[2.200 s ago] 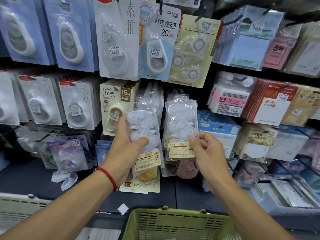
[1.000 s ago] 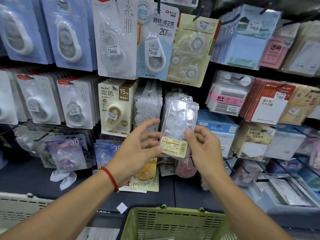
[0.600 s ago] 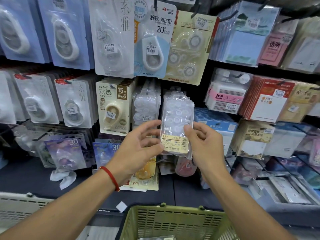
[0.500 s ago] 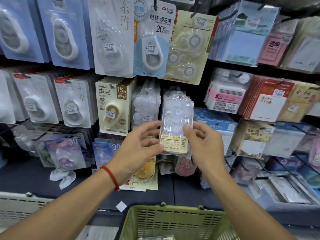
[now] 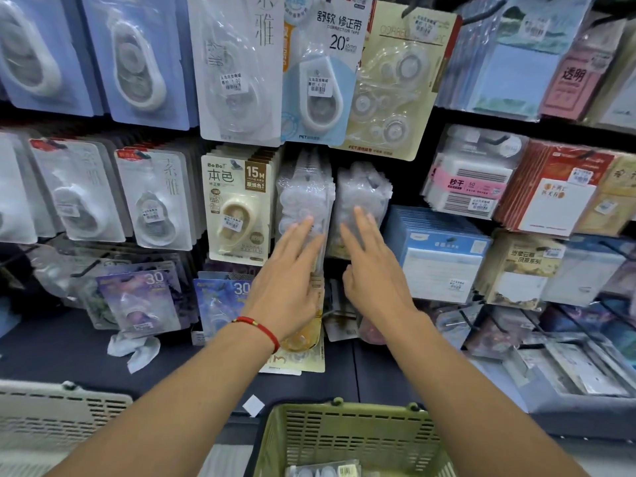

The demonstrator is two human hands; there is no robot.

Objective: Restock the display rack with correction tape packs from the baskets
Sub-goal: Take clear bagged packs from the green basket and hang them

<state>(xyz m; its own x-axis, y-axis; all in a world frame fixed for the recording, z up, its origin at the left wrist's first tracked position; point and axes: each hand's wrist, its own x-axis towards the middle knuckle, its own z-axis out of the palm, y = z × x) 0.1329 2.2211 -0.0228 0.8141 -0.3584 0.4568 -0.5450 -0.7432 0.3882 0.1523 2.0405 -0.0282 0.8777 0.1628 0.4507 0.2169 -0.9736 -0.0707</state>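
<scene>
Both hands reach up to the rack, fingers straight and released, grasping nothing. The left hand lays its fingers flat on the front of the left stack of clear packs, which hangs from a peg just beyond the fingertips. The right hand presses its fingers the same way on the right stack, hanging just beside the first; the two stacks are close together, with a narrow dark gap between them. A red cord circles the left wrist. Left of the left fingers hangs a beige "15M" pack; right of the right fingers sits a blue box stack. Below the wrists, a green basket shows at the bottom edge, with one more clear pack lying inside it. A grey basket stands at lower left, well apart from both hands.
</scene>
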